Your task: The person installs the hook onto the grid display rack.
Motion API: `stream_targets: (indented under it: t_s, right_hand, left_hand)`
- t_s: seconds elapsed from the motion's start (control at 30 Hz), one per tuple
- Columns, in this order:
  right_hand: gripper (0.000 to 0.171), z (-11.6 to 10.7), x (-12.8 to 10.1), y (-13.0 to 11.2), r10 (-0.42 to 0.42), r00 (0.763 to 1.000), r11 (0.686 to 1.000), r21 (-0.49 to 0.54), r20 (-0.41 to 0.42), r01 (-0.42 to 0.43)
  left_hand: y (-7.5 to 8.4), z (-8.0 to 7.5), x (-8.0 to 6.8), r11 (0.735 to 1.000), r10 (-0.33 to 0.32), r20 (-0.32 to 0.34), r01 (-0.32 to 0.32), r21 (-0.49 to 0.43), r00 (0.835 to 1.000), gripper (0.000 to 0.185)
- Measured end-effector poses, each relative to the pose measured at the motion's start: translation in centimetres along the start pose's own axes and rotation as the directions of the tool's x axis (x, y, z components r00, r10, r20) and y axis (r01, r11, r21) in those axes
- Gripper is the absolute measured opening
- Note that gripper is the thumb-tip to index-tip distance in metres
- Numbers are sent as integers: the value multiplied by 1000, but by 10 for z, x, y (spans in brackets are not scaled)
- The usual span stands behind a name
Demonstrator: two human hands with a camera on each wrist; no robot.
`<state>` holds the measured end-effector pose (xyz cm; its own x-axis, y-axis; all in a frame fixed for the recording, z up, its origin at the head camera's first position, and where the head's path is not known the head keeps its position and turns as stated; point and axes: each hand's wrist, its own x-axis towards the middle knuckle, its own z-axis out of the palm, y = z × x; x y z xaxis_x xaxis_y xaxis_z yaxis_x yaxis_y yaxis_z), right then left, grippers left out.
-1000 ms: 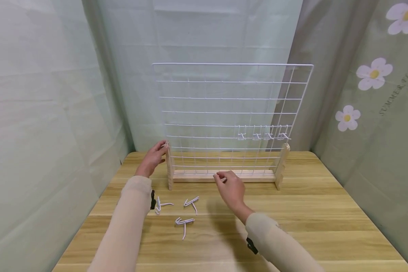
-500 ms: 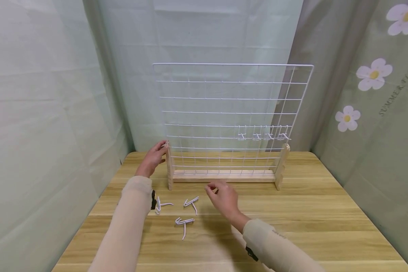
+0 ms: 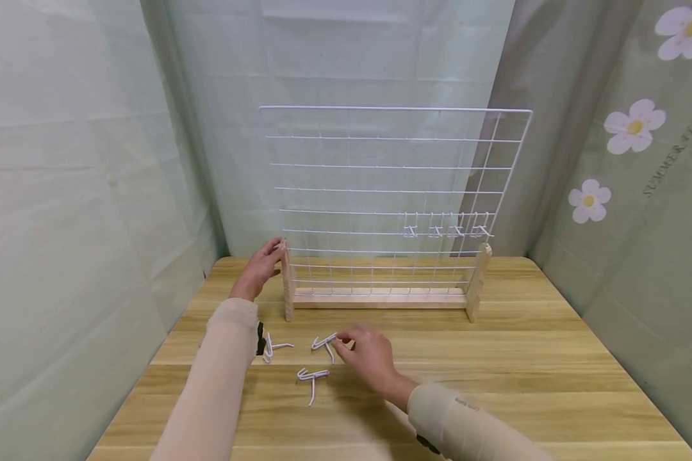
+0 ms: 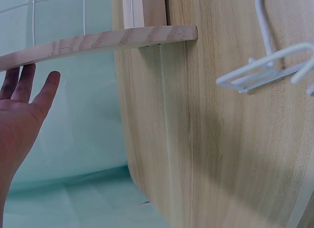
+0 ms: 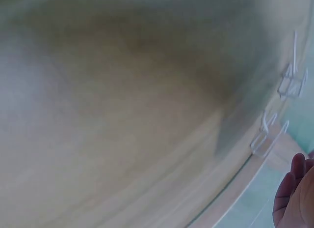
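Observation:
My left hand (image 3: 259, 269) touches the top of the left wooden post (image 3: 288, 282) of a white wire grid rack (image 3: 372, 232). In the left wrist view, its fingertips lie against the post's outer side; the thumb is hidden. On the table lie three white wire hooks: a right one (image 3: 325, 342), a left one (image 3: 269, 349) and a front one (image 3: 314, 376). Beside the right hook is my right hand (image 3: 369, 355), thumb and forefinger apart at its upper end. Whether they touch the wire I cannot tell. Several hooks (image 3: 455, 230) hang in a row at the grid's lower right.
A wooden table (image 3: 525, 371) carries the rack, whose right post (image 3: 477, 282) and base bar (image 3: 380, 299) stand upright towards the back. Pale cloth curtains (image 3: 81, 192) enclose the table at the back and both sides. The right curtain has printed flowers (image 3: 589, 200).
My right hand has come down from the rack's base bar, towards me and slightly left, to the right hook. My left hand has stayed at the post.

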<state>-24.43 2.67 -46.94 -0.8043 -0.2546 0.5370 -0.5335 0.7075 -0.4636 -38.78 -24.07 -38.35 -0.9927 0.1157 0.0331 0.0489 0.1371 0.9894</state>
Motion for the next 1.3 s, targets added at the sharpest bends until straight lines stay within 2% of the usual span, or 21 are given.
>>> stream_targets:
  t_s: [0.37,0.6,1.0,1.2,1.3]
  right_hand:
    - [16,9,-26,-13,28,995,999,-48,96,-23]
    - [14,20,-41,-23,14,989,996,-93,145,0]
    - [18,31,-45,-35,-35,987,977,-204,156,67]
    - [22,35,-43,-37,-39,984,960,-268,174,85]
    - [25,39,-44,-35,-53,983,951,-292,178,104]
  left_hand:
    - [2,2,-3,1000,8,-8,-8,24,1000,57]
    - [2,1,-4,998,2,-12,-2,59,1000,58]
    - [1,1,-4,998,13,-4,-13,65,1000,57]
    - [20,5,-19,1000,-10,19,10,22,1000,55]
    - [17,5,-17,1000,-5,16,5,29,1000,56]
